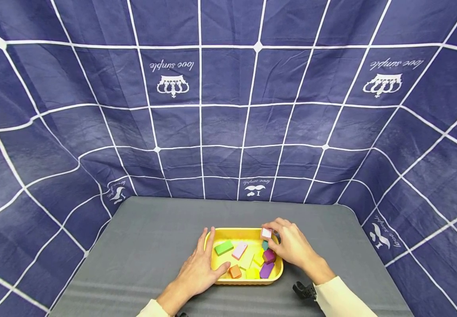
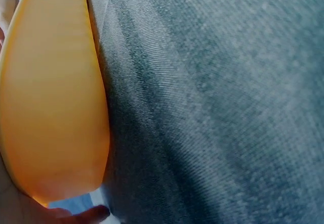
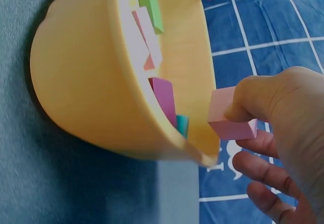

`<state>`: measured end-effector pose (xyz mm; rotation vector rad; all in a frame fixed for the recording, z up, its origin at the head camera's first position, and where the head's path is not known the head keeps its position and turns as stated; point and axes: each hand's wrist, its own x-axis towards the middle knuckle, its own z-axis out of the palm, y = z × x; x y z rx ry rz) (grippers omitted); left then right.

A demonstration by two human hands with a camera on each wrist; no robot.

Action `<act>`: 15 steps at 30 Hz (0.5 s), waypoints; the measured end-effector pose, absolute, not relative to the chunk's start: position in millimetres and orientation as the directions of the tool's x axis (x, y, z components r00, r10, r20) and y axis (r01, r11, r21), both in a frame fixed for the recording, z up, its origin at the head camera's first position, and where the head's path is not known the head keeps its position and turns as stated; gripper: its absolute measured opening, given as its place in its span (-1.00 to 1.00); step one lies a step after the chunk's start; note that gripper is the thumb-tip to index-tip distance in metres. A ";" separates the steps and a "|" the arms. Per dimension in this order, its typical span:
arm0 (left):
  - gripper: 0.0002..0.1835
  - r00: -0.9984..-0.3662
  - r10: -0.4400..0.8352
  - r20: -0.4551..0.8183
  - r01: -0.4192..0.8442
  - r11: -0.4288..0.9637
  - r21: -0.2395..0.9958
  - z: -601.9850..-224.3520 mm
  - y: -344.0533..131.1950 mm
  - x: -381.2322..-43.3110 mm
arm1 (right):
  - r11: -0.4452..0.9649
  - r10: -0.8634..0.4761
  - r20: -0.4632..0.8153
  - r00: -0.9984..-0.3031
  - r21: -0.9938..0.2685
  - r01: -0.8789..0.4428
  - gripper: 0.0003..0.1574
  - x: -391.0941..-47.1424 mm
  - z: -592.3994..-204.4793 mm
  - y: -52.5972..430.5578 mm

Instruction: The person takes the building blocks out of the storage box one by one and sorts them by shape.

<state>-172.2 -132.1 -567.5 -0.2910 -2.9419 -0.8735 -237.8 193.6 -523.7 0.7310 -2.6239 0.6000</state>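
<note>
My right hand (image 1: 292, 244) pinches a pink cube (image 3: 230, 112) between thumb and fingers, above the right back corner of a yellow tub (image 1: 248, 281). The other fingers of that hand curve loosely beside the cube. At the tub's left end rests my left hand (image 1: 198, 266), its fingers spread and fairly straight along the side, the thumb reaching over the rim. In the tub lie a green block (image 1: 223, 248), a pink block (image 1: 239, 251), an orange block (image 1: 235, 271), a purple block (image 1: 266, 270), a magenta block (image 1: 269, 256), a teal block (image 3: 183, 125) and several yellow pieces.
The tub stands on a grey cloth-covered table (image 1: 153, 229). Blue curtains (image 1: 220, 127) with white grid lines hang behind and at both sides. A black wrist device (image 1: 304, 290) sits by the right cuff.
</note>
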 end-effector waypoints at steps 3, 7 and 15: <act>0.32 -0.980 0.165 0.111 0.199 0.798 0.569 -569.7 -132.6 -172.6 | 0.741 -0.410 0.448 -0.794 -0.345 -0.577 -0.47 -239.8 -522.4 199.2; 0.31 -0.976 0.172 0.131 0.216 0.770 0.600 -571.9 -132.9 -173.9 | 0.701 -0.424 0.494 -0.759 -0.351 -0.620 -0.47 -243.1 -521.9 206.9; 0.31 -0.977 0.170 0.126 0.211 0.759 0.616 -572.9 -132.7 -173.6 | 0.718 -0.407 0.462 -0.788 -0.372 -0.589 -0.46 -249.6 -521.1 221.1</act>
